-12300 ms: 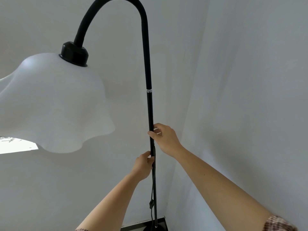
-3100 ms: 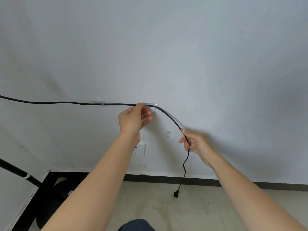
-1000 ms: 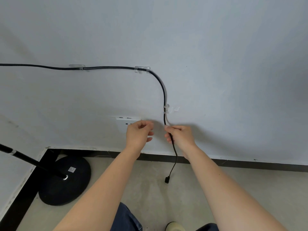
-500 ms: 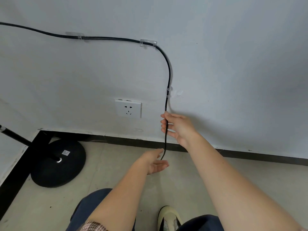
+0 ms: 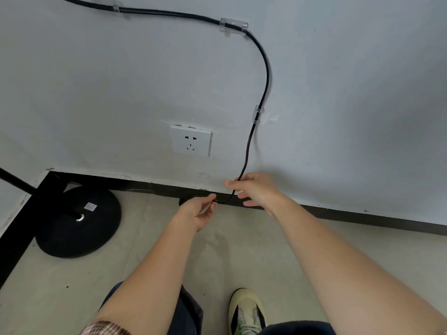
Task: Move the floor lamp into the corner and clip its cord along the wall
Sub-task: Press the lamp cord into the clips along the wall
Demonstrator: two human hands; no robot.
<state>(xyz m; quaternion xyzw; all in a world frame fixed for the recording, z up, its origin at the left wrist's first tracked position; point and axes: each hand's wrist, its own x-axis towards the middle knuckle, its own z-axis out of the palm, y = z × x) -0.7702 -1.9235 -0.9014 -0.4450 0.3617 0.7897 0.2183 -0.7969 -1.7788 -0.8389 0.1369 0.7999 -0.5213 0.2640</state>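
Observation:
The black cord runs along the white wall through a clear clip at the bend, another clip further left, and a small clip on the downward run. My right hand holds the cord just below the small clip, near the skirting. My left hand pinches the cord's free end, which curves between the two hands; the plug is hidden in it. The lamp's round black base stands in the left corner with its pole leaning out of view.
A white wall socket sits left of the hanging cord. A dark skirting board lines the wall above the grey floor. My shoe and trouser legs are at the bottom edge.
My view has dropped lower. My right hand slid down the cord towards the skirting, and my left hand rose and closed on the cord's free end.

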